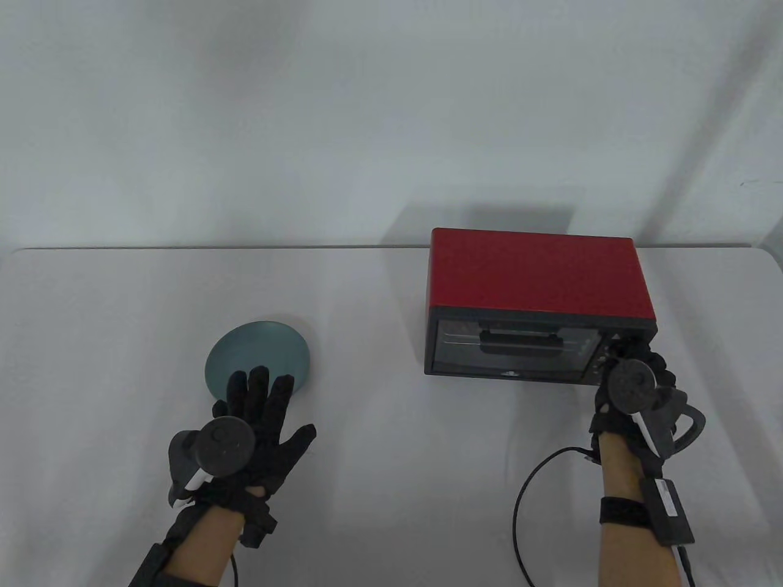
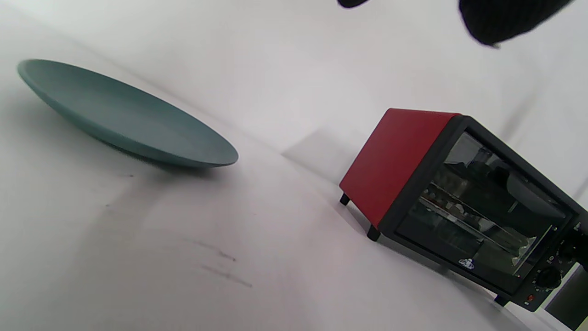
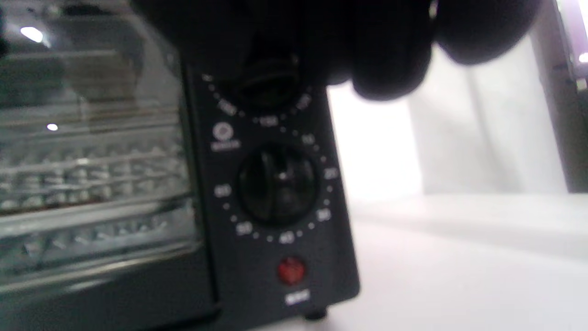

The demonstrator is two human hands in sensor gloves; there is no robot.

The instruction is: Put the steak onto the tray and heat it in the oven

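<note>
The red oven point(image 1: 538, 287) stands on the right of the table with its glass door closed. My right hand point(image 1: 636, 361) is at its control panel, and in the right wrist view its fingers point(image 3: 386, 55) curl round the upper knob point(image 3: 268, 85). Below it are a second knob point(image 3: 275, 184) and a red lamp point(image 3: 291, 270). A wire rack and something brownish show dimly behind the glass point(image 3: 92, 161); no steak is plainly visible. My left hand point(image 1: 260, 397) lies flat with fingers spread over the near rim of an empty teal plate point(image 1: 257, 351).
The white table's far edge point(image 1: 214, 248) meets a pale wall. The plate point(image 2: 124, 119) sits well left of the oven point(image 2: 399, 156), with bare tabletop between them. A black cable point(image 1: 520, 507) loops from my right wrist near the front edge.
</note>
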